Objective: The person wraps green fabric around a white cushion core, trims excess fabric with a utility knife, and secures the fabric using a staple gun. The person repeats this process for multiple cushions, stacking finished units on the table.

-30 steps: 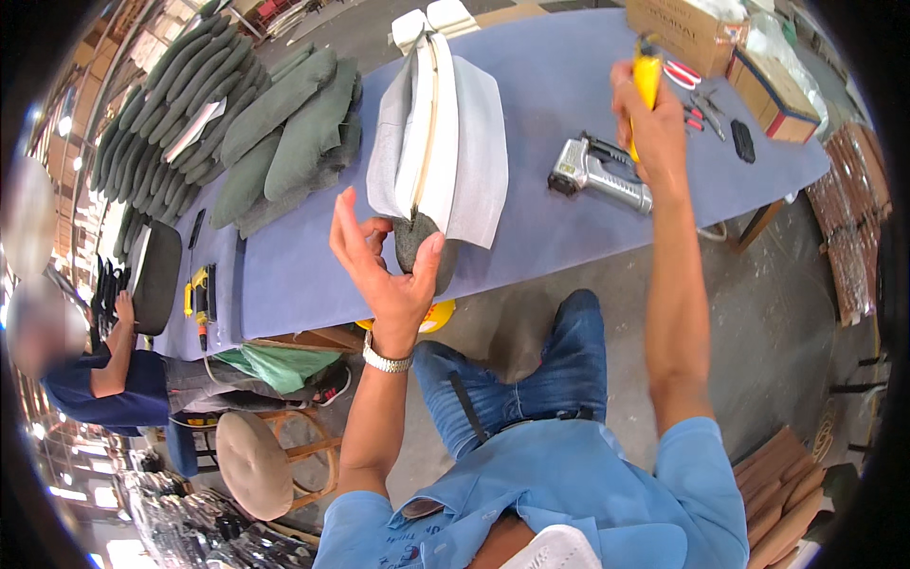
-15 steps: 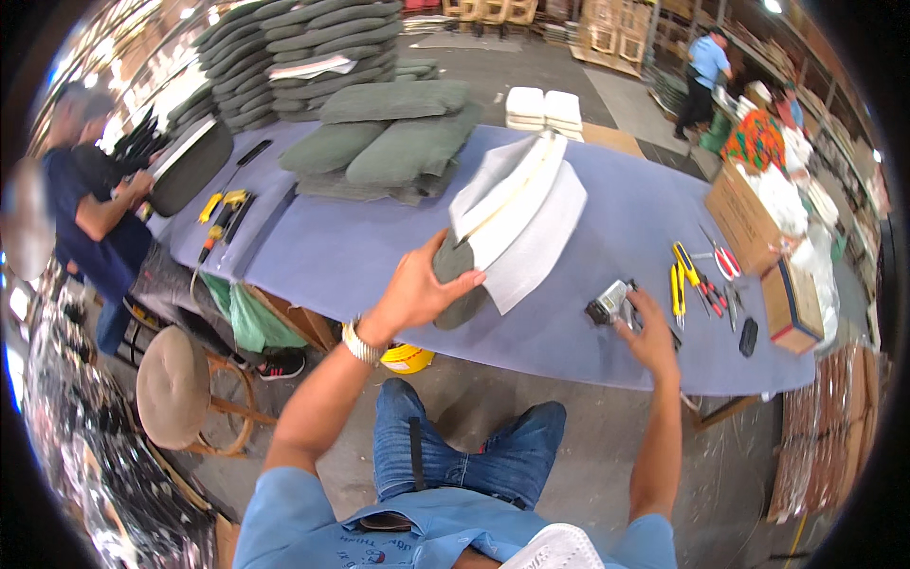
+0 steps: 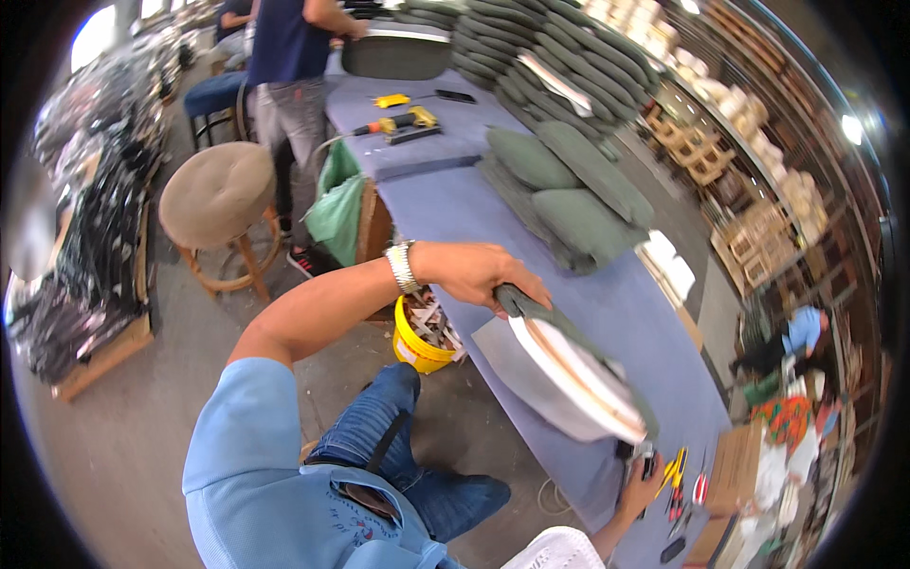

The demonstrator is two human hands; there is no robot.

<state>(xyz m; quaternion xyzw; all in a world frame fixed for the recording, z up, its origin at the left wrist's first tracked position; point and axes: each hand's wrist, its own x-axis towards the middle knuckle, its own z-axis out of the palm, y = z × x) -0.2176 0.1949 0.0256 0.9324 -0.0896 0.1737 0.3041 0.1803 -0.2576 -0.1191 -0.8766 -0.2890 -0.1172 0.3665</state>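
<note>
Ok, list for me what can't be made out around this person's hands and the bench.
All in the head view:
Staple gun: mostly hidden by the right hand and the cushion piece, so the grip on it cannot be told.
Cushion piece: underside turned away; far end blurred.
Right forearm: cut off by the lower edge.
Co-worker in gray pants: head cut off by the upper edge.
Yellow bucket: floor hidden under scraps.
</note>
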